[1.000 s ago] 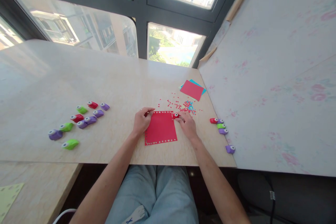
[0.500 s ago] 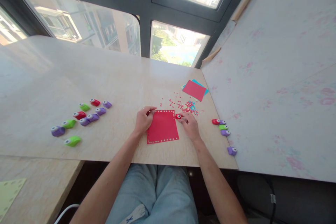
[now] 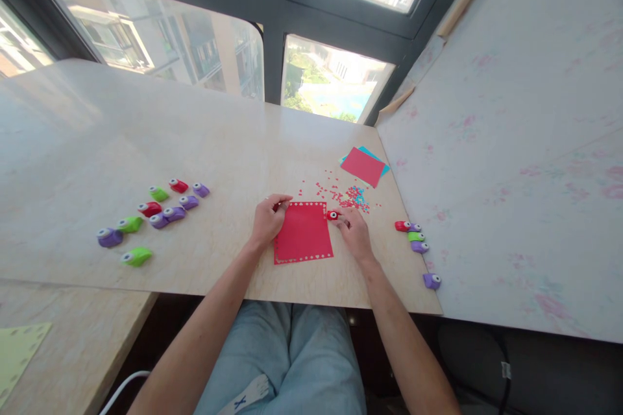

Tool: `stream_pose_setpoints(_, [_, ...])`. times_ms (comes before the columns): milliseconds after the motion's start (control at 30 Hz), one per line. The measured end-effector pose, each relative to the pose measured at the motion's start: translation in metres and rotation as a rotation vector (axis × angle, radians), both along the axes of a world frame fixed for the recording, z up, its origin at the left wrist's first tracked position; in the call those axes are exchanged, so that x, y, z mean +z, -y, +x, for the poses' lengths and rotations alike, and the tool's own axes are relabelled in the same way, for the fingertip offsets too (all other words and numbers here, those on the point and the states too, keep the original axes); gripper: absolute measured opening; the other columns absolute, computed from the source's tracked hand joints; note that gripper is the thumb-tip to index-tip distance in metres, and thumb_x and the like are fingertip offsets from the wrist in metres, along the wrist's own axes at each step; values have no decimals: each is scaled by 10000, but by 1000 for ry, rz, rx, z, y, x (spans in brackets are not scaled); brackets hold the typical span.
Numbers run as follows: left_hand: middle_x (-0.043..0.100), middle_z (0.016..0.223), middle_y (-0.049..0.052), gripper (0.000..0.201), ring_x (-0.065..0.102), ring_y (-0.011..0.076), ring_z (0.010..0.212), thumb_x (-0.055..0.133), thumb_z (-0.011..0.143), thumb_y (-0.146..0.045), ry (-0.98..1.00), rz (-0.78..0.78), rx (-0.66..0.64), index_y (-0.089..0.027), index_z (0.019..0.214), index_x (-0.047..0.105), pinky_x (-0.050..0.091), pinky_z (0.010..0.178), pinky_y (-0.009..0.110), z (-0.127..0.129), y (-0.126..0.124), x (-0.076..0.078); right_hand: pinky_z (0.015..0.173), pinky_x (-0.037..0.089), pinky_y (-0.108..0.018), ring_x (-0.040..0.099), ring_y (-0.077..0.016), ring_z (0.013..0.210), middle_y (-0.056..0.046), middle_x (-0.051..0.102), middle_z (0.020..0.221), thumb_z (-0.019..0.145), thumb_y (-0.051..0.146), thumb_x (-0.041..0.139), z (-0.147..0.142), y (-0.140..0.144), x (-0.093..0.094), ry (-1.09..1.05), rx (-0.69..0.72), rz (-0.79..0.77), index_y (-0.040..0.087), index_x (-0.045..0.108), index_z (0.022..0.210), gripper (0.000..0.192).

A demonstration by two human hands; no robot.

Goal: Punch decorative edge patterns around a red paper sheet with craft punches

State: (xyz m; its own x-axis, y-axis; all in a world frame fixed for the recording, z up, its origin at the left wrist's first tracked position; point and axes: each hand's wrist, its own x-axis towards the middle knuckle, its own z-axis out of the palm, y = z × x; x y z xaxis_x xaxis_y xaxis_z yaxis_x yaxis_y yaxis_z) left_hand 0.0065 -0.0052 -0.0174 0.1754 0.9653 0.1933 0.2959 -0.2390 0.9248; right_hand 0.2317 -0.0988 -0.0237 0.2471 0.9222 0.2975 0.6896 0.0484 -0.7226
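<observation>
Cream, marbled tabletop [image 3: 228, 136] carries everything. On it, directly in front of the person, lies the red sheet [image 3: 306, 230], flat and roughly square. Smaller coloured cards [image 3: 364, 167] lie in an overlapping pile beyond it, near the wall.

The left hand [image 3: 268, 220] has its grip closed on the sheet's upper-left edge, steadying it. The right hand [image 3: 355, 232] has its grip clamped around a small red punch [image 3: 333, 214], thumb and fingers on its sides, just beside the sheet's right edge near the top. Whether the paper sits in the slot cannot be told.

Other punches [image 3: 137, 257] stand well off to the left, and a few more [image 3: 416, 237] by the wall. Red and blue paper bits [image 3: 351, 196] are scattered past the sheet.

Tiny holes line the top and bottom edges; the right edge shows only a few, near its top. Punching down that side seems the step in hand; the next move calls for seating the edge squarely, spaced from the last hole, then pressing.
</observation>
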Motion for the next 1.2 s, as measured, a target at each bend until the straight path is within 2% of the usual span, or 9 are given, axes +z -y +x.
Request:
stream_pose_setpoints(300, [727,843,71,228,616,181,717,541,842,-271,-5,5,1,-178,922,733,508,698,320,0,1,3,792,512,-351,615,-218,897,-68,646,1044,864,247,553,0,-1,1,6,6,-3,248,689,1075,251])
stream_pose_setpoints(1200, [729,844,64,218,614,168,705,550,840,-241,9,11,5,-172,931,735,487,672,297,1,0,1,820,506,-361,615,-224,918,-68,636,1036,891,274,560,1,0,2,34,56,-20,256,693,1131,274])
